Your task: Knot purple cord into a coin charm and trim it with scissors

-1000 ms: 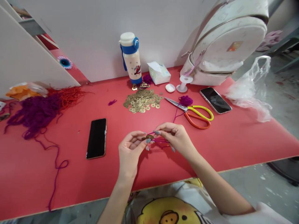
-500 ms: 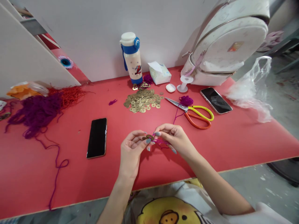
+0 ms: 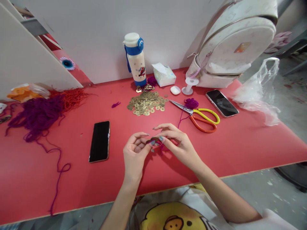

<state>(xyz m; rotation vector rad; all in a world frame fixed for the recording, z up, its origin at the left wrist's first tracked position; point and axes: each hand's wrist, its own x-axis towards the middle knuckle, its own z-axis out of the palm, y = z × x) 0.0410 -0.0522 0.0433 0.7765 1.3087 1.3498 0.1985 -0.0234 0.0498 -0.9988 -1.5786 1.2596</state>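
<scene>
Between the thumb and fingers of my left hand (image 3: 134, 150) are brass holed coins (image 3: 155, 139), partly covered by the fingertips. Purple yarn (image 3: 161, 149) is looped at the coins and dangles just below them. My right hand (image 3: 178, 142) meets the left one there, its thumb and a finger pinched on the yarn close against the coins, its index finger raised. Exactly how the yarn runs through the coins is hidden. Beyond the hands lies a pile of similar coins (image 3: 146, 103). A small purple yarn ball (image 3: 191, 103) rests by the scissors (image 3: 203, 119), its strand trailing toward my right hand.
Phones lie at left (image 3: 99, 141) and right (image 3: 222, 103). Behind stand a bottle (image 3: 136, 60), a tissue pack (image 3: 164, 76), a white spool (image 3: 190, 86) and a backpack (image 3: 230, 48). Purple yarn (image 3: 40, 115) heaps at left; a plastic bag (image 3: 257, 92) sits at right.
My right hand has shifted slightly left, closer to the coins, and its index finger has lifted. The yarn strands stretched toward it now bunch and hang below. My left hand keeps its hold.
</scene>
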